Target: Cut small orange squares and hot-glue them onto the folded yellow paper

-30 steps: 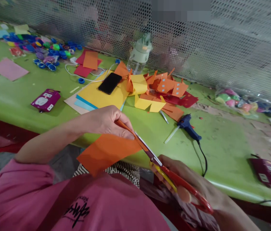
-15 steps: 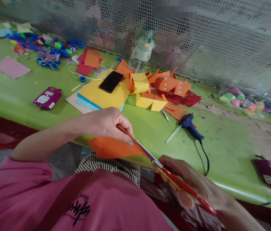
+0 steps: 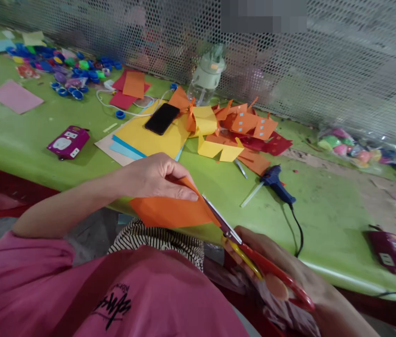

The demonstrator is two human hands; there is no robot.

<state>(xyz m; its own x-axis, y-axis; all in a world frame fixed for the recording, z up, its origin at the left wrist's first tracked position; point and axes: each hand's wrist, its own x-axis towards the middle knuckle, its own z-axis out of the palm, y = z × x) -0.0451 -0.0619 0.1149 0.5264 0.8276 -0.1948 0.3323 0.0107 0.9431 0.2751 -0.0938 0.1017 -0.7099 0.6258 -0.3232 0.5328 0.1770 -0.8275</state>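
Between the thumb and fingers of my left hand (image 3: 161,180) is a sheet of orange paper (image 3: 173,213), held above the table's front edge and partly over my lap. My right hand (image 3: 271,257) grips scissors (image 3: 275,269) with red and yellow handles. Their blades point up and left, lying at the paper's right edge, a short way from my left fingertips. A glue gun (image 3: 277,183) with a clear stick rests to the right. Beyond the hands lie folded yellow paper (image 3: 221,150) and orange paper pieces (image 3: 250,122).
A black phone (image 3: 162,119) sits on stacked yellow paper (image 3: 131,133). Purple power sockets (image 3: 68,142) stand on the green table at left, with another purple unit (image 3: 391,250) at right. A bottle (image 3: 207,72) stands by the perforated metal panel (image 3: 324,61). Blue caps (image 3: 77,93) lie far left.
The scissors' blades have drawn back down and right, and their handles have spread apart. More of the orange paper's edge shows by my left thumb.
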